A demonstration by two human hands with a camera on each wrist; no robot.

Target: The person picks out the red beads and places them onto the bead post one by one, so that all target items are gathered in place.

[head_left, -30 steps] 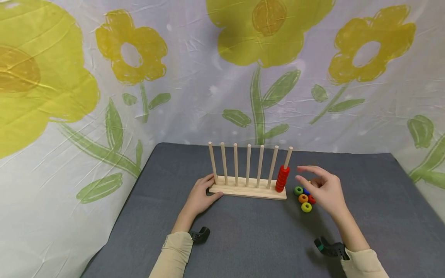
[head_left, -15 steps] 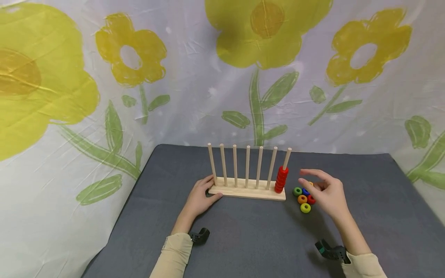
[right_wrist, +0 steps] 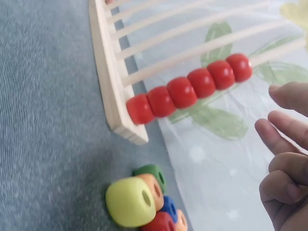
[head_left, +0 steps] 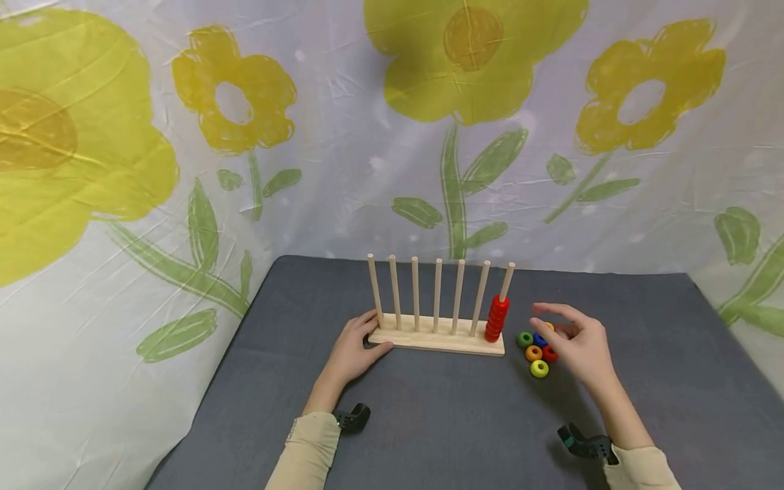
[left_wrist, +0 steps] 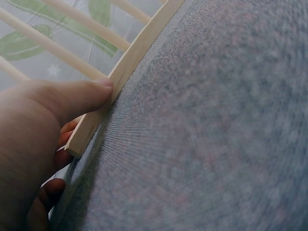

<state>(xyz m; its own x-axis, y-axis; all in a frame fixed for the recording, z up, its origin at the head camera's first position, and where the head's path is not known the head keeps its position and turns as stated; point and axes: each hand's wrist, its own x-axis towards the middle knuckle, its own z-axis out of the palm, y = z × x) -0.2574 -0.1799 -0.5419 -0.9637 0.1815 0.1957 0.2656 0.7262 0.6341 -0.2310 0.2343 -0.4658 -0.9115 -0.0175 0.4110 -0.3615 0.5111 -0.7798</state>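
Observation:
A wooden peg stand [head_left: 437,341] with a row of upright rods stands on the table. Its rightmost rod carries a stack of several red beads [head_left: 497,318]; the other rods are bare. My left hand [head_left: 352,350] grips the stand's left end, its thumb [left_wrist: 91,96] along the front edge and fingers partly hidden behind. To the right of the stand, my right hand [head_left: 582,347] hovers with thumb and forefinger apart and nothing between them. Beside it lie loose beads: yellow [head_left: 540,369], orange [head_left: 533,353], green [head_left: 525,340], blue [head_left: 540,339] and red [head_left: 550,353]. Another orange-yellow one is partly covered.
Dark grey cloth covers the table [head_left: 429,422]. Behind and at the sides hangs a pale curtain [head_left: 343,170] printed with yellow flowers. A black wrist strap device [head_left: 352,418] sits on the left wrist, and a similar one [head_left: 584,444] on the right.
My right hand has drawn slightly away from the red stack, to the right. The left hand, the stand and the loose beads keep their places.

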